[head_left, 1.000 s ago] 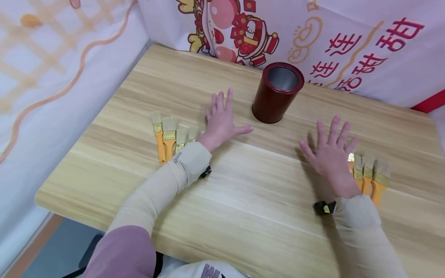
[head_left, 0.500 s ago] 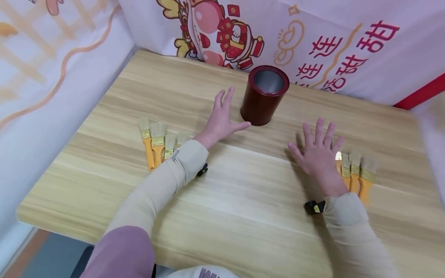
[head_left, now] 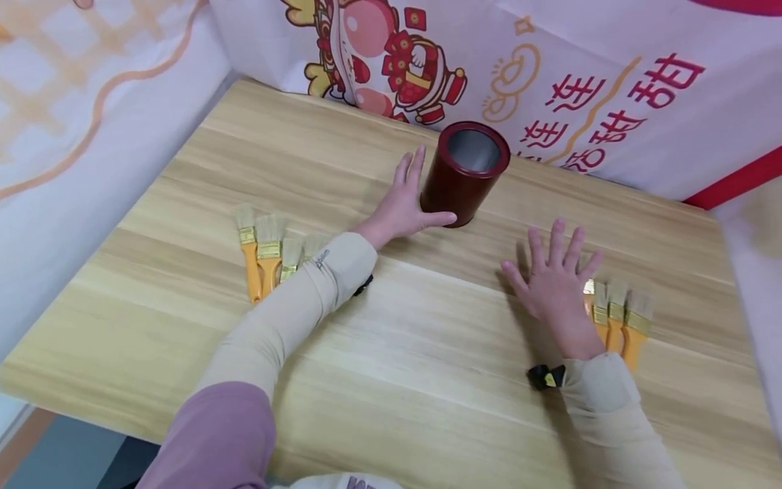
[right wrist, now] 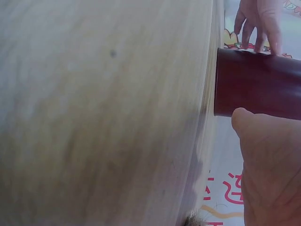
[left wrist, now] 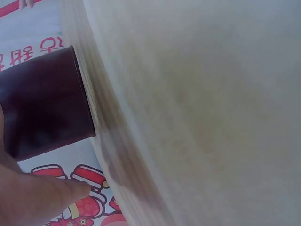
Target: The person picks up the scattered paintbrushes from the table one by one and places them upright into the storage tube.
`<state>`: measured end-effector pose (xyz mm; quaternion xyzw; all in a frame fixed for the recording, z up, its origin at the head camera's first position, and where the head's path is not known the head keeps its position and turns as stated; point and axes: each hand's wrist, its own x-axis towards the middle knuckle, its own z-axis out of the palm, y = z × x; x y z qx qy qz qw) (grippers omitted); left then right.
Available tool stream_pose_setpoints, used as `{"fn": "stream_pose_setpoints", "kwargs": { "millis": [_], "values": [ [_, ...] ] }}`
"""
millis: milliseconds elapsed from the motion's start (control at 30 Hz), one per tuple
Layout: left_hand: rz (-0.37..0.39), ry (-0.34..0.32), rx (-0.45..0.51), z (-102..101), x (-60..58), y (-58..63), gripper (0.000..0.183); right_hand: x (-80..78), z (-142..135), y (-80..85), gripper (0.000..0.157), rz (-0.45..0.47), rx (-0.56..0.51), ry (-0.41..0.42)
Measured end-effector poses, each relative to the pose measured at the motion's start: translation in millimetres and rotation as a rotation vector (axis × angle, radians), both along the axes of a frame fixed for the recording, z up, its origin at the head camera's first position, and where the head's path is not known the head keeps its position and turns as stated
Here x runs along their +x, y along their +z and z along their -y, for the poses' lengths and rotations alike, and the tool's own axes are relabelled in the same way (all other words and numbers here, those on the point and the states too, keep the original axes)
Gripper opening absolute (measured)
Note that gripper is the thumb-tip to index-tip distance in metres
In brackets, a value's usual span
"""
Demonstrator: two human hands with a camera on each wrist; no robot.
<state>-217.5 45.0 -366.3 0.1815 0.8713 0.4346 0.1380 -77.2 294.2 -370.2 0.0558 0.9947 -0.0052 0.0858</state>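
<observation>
A dark red cylindrical canister [head_left: 457, 190] stands upright on the wooden table, its top uncovered and its grey inside showing. My left hand [head_left: 402, 209] is at the canister's left side, thumb across its lower front and fingers extended; the left wrist view has the thumb [left wrist: 49, 194] beside the canister [left wrist: 44, 103]. My right hand [head_left: 557, 295] is spread, palm down, low over the table to the canister's right and holds nothing. In the right wrist view, the left hand's fingers [right wrist: 261, 21] reach the canister's far side.
Several paintbrushes [head_left: 269, 250] with orange handles lie left of my left forearm, partly hidden by the sleeve. More paintbrushes [head_left: 617, 316] lie beside my right hand, partly covered by it. A printed cloth [head_left: 562, 41] hangs along the table's back edge.
My left hand has moved right and up to the canister's side. My right hand stays spread near the right brushes. The head view has shifted a little.
</observation>
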Motion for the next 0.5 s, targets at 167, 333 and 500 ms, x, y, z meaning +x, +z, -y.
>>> {"fn": "stream_pose_setpoints", "kwargs": {
  "millis": [167,333,500],
  "values": [
    [0.024,-0.023,0.026,-8,-6.4,-1.6,0.127,2.2,0,-3.0,0.084,-0.01,0.005,-0.013],
    [0.027,-0.025,0.091,-14,-14.1,-2.5,0.127,1.2,-1,-2.4,0.084,-0.023,0.013,-0.016],
    [0.013,-0.03,0.142,-21,-22.4,-4.0,0.125,-2.2,3,1.1,0.082,-0.035,0.013,-0.009]
  ]
}}
